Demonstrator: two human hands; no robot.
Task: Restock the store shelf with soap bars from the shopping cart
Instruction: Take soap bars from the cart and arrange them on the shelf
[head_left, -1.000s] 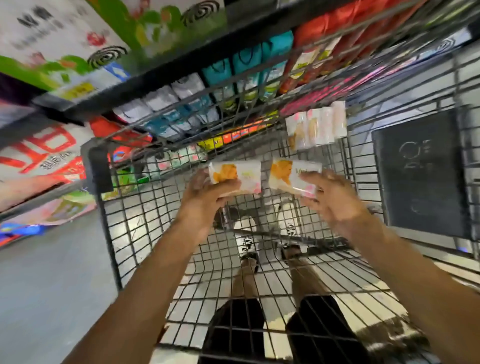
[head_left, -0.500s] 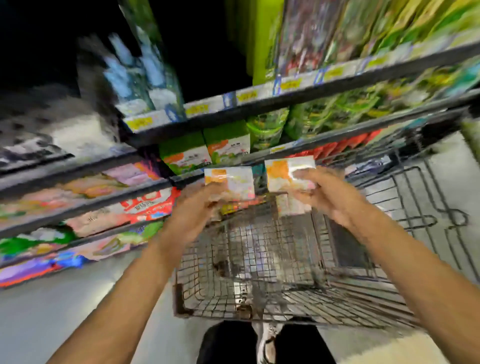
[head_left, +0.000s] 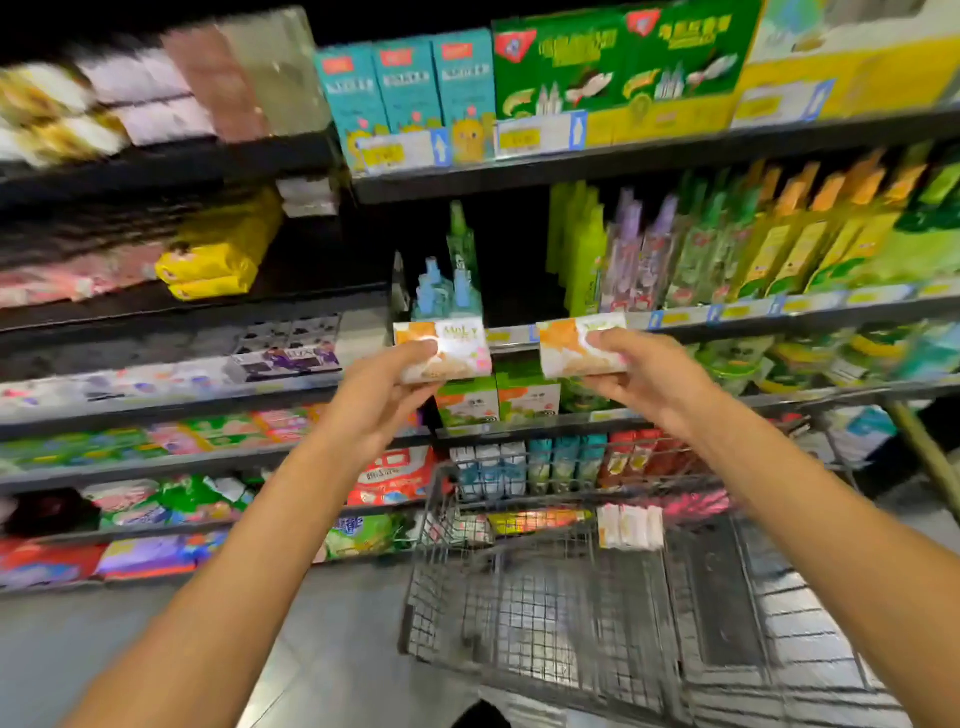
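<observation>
One soap bar (head_left: 442, 352) in each hand (head_left: 375, 397).

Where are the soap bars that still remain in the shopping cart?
In the head view, the remaining soap bars stand upright against the far wall of the shopping cart, right of centre, below the right hand.

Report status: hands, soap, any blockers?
Left hand grips one soap bar, right hand another. Both raised toward shelf, not yet placed. More bars in cart. No blockers seen.
</observation>
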